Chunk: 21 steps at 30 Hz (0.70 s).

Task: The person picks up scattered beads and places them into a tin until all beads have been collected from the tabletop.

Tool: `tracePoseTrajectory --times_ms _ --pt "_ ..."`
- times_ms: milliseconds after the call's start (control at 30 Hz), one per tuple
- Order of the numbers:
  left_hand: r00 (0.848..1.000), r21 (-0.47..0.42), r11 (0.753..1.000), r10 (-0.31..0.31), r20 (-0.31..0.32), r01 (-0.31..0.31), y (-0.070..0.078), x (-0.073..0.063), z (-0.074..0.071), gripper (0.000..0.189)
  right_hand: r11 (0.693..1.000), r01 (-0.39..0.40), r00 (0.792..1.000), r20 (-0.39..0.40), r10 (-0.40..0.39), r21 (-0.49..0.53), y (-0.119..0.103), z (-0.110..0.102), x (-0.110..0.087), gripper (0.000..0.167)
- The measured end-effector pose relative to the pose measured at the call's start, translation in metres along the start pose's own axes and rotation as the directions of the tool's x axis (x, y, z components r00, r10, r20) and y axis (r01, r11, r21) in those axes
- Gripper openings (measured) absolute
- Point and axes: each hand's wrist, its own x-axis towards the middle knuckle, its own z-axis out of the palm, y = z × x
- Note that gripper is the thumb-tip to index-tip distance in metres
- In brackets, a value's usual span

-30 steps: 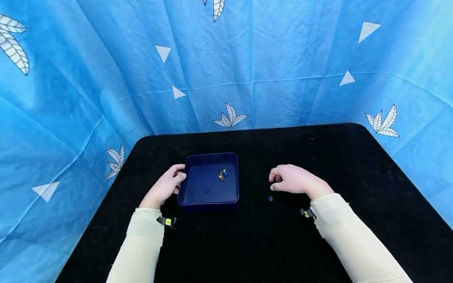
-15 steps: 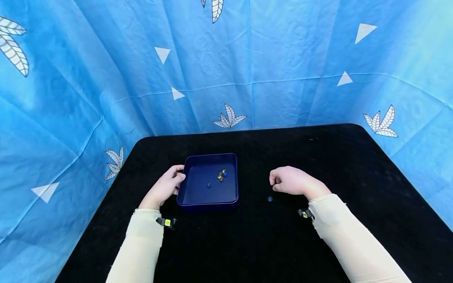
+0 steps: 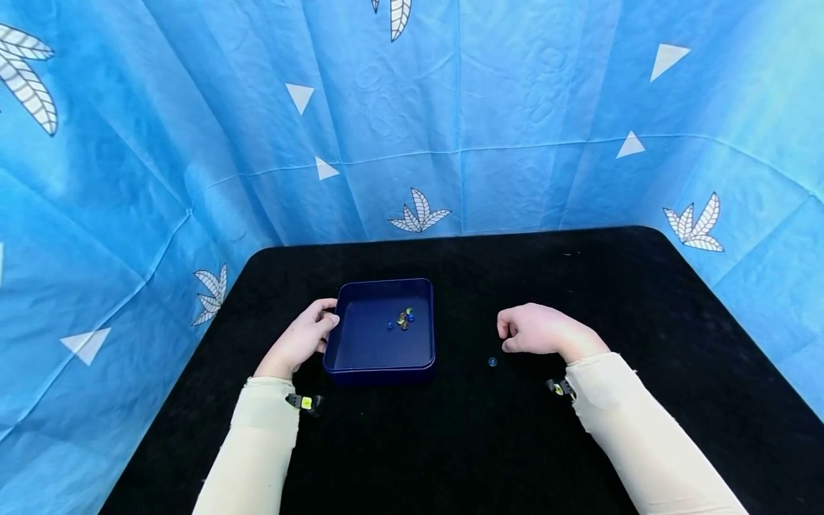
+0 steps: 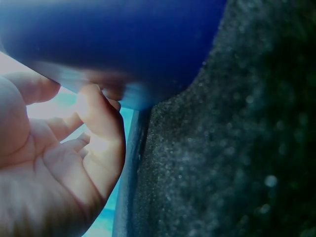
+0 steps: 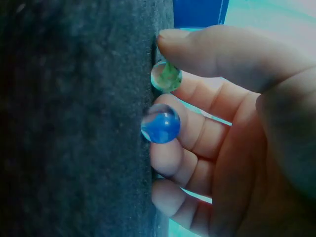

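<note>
A dark blue square box [image 3: 378, 370] sits left of centre in the head view, with several small glass marbles [image 3: 404, 320] on its floor and one blue marble [image 3: 390, 325] just left of the cluster. My left hand [image 3: 301, 338] grips the box's left side, thumb at the rim and fingers bent against the outer wall. On the right, my right hand [image 3: 547, 330] is low over the table, fingers curled. In the right wrist view, a clear marble with a green swirl [image 5: 166, 76] is between thumb and index finger. A clear blue marble [image 5: 161, 123] lies by the middle fingers.
The table [image 3: 425, 458] is covered in black cloth with a rounded far edge. A blue curtain [image 3: 528, 93] with white leaves and triangles hangs behind it and along both sides.
The blue marble inside the box has rolled away from the front wall, right and back toward the cluster. My right hand's fingers have curled in further. My left hand stays at the box.
</note>
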Motion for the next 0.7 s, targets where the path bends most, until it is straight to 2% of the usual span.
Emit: tracePoseTrajectory --times_ms 333,700 --pt "1.0 0.011 1.0 0.001 -0.001 -0.001 -0.0008 0.0003 0.0001 0.047 1.0 -0.001 1.0 0.002 0.001 -0.004 0.0013 0.0002 0.0001 0.016" --pt "1.0 0.016 1.0 0.004 0.006 -0.004 0.0005 0.0 0.0001 0.047 0.999 0.032 0.999 -0.018 -0.032 -0.009 0.0039 0.0002 -0.0009 0.02"
